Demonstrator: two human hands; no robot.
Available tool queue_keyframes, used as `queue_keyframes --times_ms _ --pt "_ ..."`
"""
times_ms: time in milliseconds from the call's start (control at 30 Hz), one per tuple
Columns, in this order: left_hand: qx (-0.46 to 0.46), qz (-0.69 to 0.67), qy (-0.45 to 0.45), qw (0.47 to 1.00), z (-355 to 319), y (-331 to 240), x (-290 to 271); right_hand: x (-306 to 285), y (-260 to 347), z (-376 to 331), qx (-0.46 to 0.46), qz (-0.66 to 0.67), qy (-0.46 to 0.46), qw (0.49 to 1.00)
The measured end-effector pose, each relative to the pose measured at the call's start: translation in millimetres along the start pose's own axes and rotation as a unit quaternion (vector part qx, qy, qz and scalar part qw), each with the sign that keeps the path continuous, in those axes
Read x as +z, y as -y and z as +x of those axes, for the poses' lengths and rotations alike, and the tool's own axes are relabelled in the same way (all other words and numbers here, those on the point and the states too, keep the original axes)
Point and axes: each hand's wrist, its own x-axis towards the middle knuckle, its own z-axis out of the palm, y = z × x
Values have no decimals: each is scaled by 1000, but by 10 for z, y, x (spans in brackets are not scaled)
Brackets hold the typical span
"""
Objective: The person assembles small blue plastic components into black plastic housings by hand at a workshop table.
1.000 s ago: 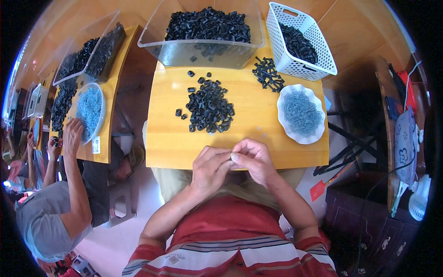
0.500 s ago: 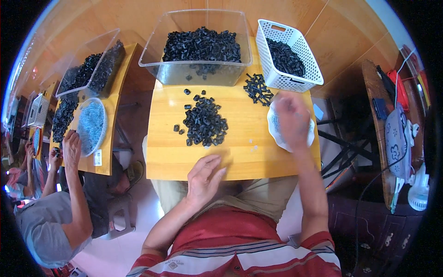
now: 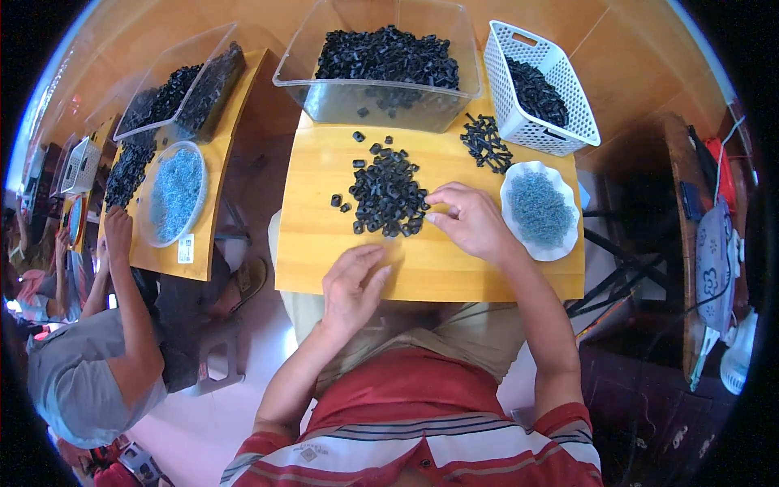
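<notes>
Lying heaped on the wooden table [image 3: 454, 274], small black pieces [image 3: 385, 191] meet the right hand [image 3: 469, 221] at their right edge.
Its thumb and forefinger are at the outermost pieces; whether they grip one, I cannot tell. The left hand [image 3: 350, 282] is loosely spread and holds nothing visible, near the table's front edge, just below the heap. A white scalloped dish [image 3: 560, 253] of tiny bluish pieces [image 3: 537, 209] sits right of the right hand, with black rods [image 3: 485, 144] beyond.
</notes>
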Motion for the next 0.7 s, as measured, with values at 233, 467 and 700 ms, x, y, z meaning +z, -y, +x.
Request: queue_keyframes --times_ms 233,467,700 --pt "62 153 -58 985 503 466 -408 36 190 -245 63 37 -5 997" --pt "93 233 62 966 876 388 -584 62 219 -635 99 117 -31 988" --pt "22 164 66 984 763 400 -627 -210 267 -1061 126 60 -109 984"
